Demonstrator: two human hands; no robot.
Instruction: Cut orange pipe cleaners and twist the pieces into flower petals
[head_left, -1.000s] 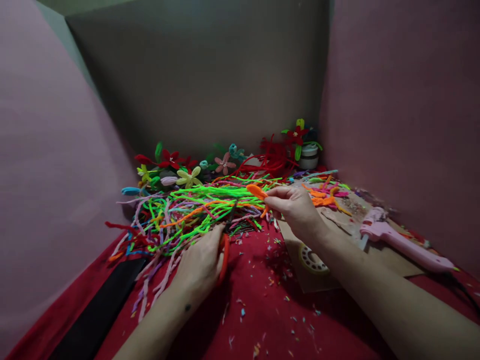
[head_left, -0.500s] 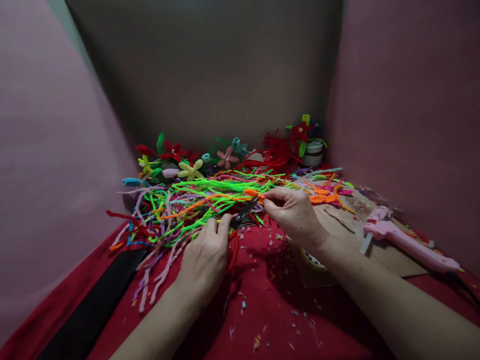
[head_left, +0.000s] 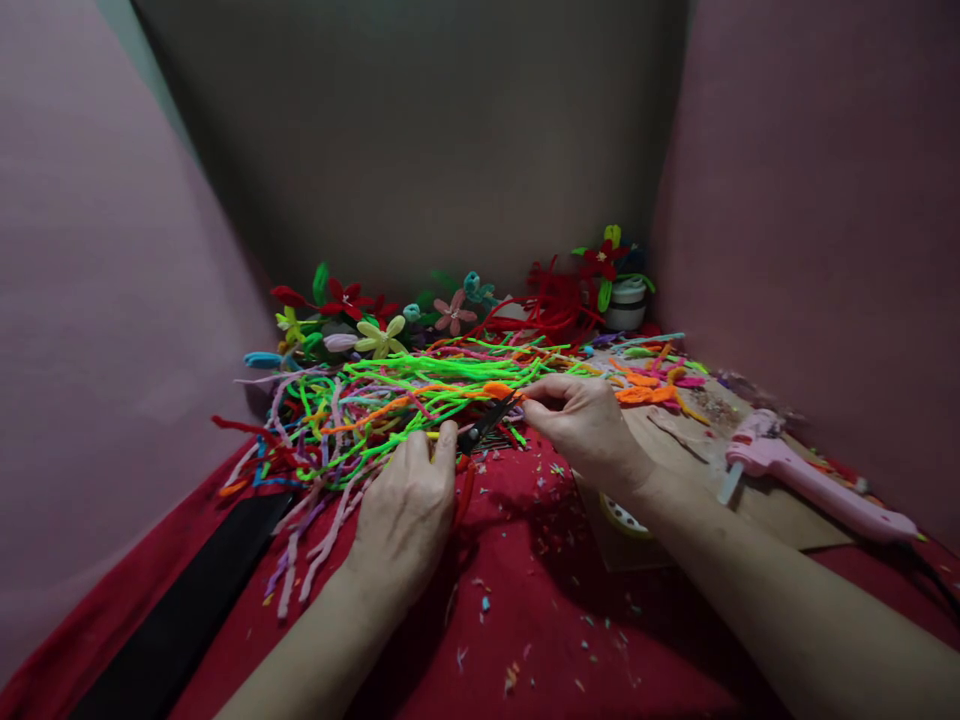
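My left hand (head_left: 405, 515) is closed around red-handled scissors (head_left: 480, 432), whose dark blades point up and right. The blade tips meet an orange pipe cleaner piece (head_left: 497, 390) that my right hand (head_left: 581, 425) pinches between thumb and fingers. Both hands work at the near edge of a big heap of loose pipe cleaners (head_left: 375, 405) in green, orange, pink and purple, spread over a red cloth (head_left: 525, 620).
Finished pipe cleaner flowers (head_left: 360, 320) lie along the back. A white pot with a red flower (head_left: 624, 300) stands at the back right. A pink glue gun (head_left: 806, 480) rests on brown cardboard (head_left: 750, 500) to the right. A black strip (head_left: 180, 610) lies at left. Pink walls enclose the space.
My left hand lifted the scissors from beside the heap and brought the blades up to the orange piece. My right hand lowered that piece slightly toward the blades.
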